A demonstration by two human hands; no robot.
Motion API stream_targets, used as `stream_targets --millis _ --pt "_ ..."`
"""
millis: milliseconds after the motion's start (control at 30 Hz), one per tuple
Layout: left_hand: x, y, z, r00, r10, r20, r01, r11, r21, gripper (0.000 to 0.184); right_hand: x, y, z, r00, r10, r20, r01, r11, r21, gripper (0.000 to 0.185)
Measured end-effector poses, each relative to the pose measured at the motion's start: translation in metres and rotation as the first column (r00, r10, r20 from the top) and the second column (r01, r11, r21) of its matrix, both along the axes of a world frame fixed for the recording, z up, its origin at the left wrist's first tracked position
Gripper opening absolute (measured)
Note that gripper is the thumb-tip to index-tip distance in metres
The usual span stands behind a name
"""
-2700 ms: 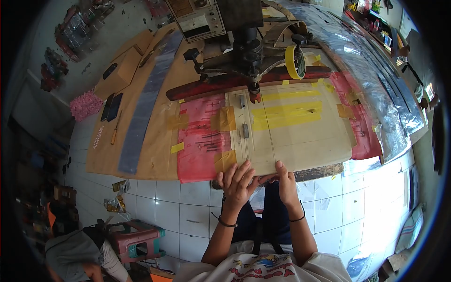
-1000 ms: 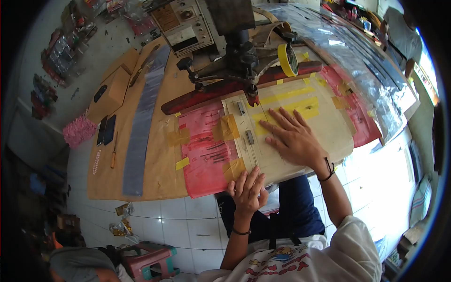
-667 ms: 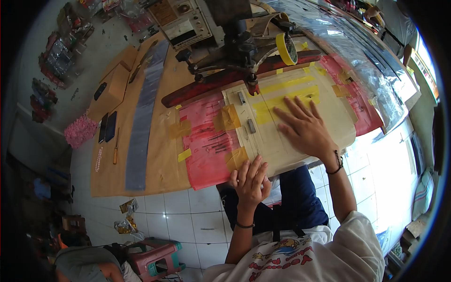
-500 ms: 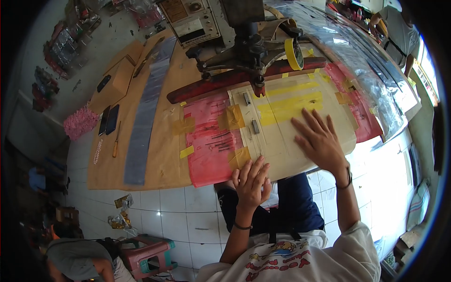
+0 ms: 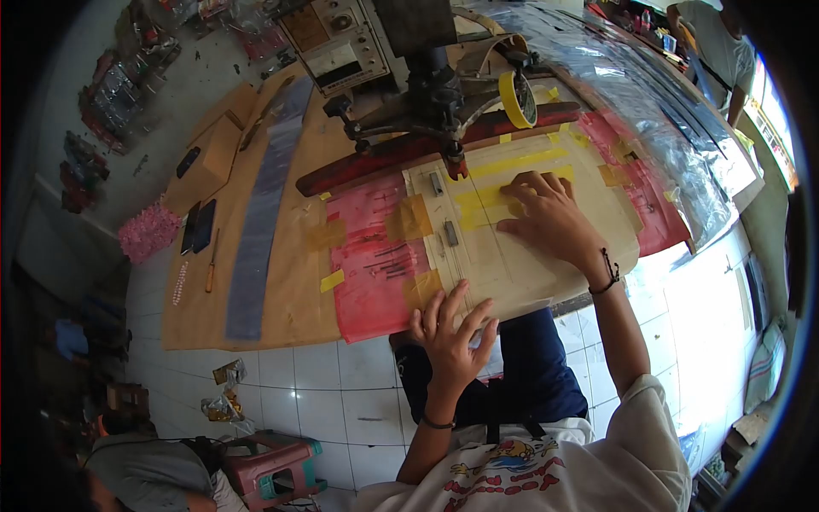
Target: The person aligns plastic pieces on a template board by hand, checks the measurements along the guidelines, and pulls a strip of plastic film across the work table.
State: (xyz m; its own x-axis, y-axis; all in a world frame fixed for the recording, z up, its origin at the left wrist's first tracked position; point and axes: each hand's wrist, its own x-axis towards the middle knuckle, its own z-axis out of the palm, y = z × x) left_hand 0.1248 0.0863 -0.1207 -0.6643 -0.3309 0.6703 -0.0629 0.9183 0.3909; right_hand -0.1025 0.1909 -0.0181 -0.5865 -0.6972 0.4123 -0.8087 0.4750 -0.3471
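My left hand (image 5: pixel 452 337) rests with spread fingers at the near edge of a tan sheet (image 5: pixel 546 269), beside a strip of brown tape (image 5: pixel 422 288). Farther in, my right hand (image 5: pixel 556 224) lies over the sheet, its fingers bent and thumb apart, touching or just above the yellow tape strips (image 5: pixel 474 209). Nothing shows in either hand, though the right fingertips are partly hidden. Two small grey metal bars (image 5: pixel 450 233) sit left of that hand. Behind them is a machine head (image 5: pixel 439 111) with a red bar (image 5: pixel 367 166) across the sheet.
A yellow tape roll (image 5: pixel 517 100) hangs on the machine. Red sheeting (image 5: pixel 367 282) flanks the tan sheet. Leftward lie a grey-blue strip (image 5: pixel 260 230), phones (image 5: pixel 203 226), a wooden-handled tool (image 5: pixel 211 269) and a cardboard box (image 5: pixel 209 171). Other people are nearby, one bent beside a stool (image 5: pixel 273 465).
My right hand has slid leftward and away from me onto the yellow tape, its fingers now bent. The left hand's fingers have spread wider. The whole view has shifted slightly.
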Motion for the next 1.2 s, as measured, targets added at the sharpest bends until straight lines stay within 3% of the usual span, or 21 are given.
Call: stream_targets --millis 167,300,400,467,500,533,567,600,633,700,767,933,1200 --pt "0.001 0.004 0.006 1.000 -0.009 0.013 0.008 0.998 0.070 0.029 0.000 -0.001 -0.004 1.000 0.018 0.024 -0.017 1.000 -0.011 0.033" --pt "0.002 0.005 0.023 0.999 -0.036 0.027 0.031 0.989 0.145 0.040 -0.003 0.001 -0.005 0.994 0.091 0.062 -0.087 0.994 -0.059 0.030" --pt "0.006 0.008 0.045 0.999 -0.028 0.023 0.021 0.969 0.245 0.052 -0.004 0.006 0.003 0.946 0.242 0.215 -0.202 0.960 -0.195 0.023" --pt "0.007 0.011 0.059 1.000 0.004 -0.007 -0.002 0.943 0.334 0.066 0.013 0.010 0.013 0.834 0.413 0.366 -0.228 0.862 -0.454 0.020" --pt "0.004 0.011 0.070 0.995 -0.062 -0.082 0.093 0.876 0.474 0.066 0.025 0.010 0.015 0.758 0.505 0.413 -0.212 0.789 -0.577 0.019" --pt "-0.002 0.012 0.084 0.980 -0.114 -0.165 0.191 0.782 0.594 0.066 0.035 0.009 0.014 0.778 0.529 0.339 -0.237 0.747 -0.621 0.019" --pt "-0.008 0.010 0.093 0.957 -0.149 -0.251 0.285 0.661 0.694 0.066 0.047 0.006 0.018 0.762 0.529 0.374 -0.183 0.729 -0.660 0.019" --pt "-0.013 -0.001 0.091 0.898 -0.283 -0.337 0.437 0.477 0.763 0.076 0.060 0.004 0.025 0.738 0.531 0.416 -0.122 0.712 -0.692 0.020" --pt "-0.013 -0.007 0.104 0.828 -0.414 -0.379 0.491 0.209 0.845 0.055 0.070 0.004 0.027 0.709 0.533 0.461 -0.053 0.693 -0.719 0.021" --pt "-0.019 -0.010 0.109 0.868 -0.364 -0.337 0.463 0.348 0.815 0.031 0.071 0.006 0.023 0.590 0.556 0.585 0.026 0.711 -0.702 0.039" --pt "-0.022 -0.012 0.123 0.888 -0.287 -0.358 0.452 0.413 0.791 0.025 0.072 0.003 0.026 0.495 0.615 0.614 0.099 0.662 -0.743 0.048" --pt "-0.017 -0.023 0.125 0.925 -0.172 -0.340 0.380 0.468 0.798 0.024 0.085 0.009 0.019 0.553 0.621 0.556 0.119 0.602 -0.790 0.048" --pt "-0.013 -0.014 0.126 0.932 -0.116 -0.342 0.358 0.424 0.832 0.023 0.093 0.007 0.023 0.579 0.606 0.545 0.158 0.572 -0.805 0.042"
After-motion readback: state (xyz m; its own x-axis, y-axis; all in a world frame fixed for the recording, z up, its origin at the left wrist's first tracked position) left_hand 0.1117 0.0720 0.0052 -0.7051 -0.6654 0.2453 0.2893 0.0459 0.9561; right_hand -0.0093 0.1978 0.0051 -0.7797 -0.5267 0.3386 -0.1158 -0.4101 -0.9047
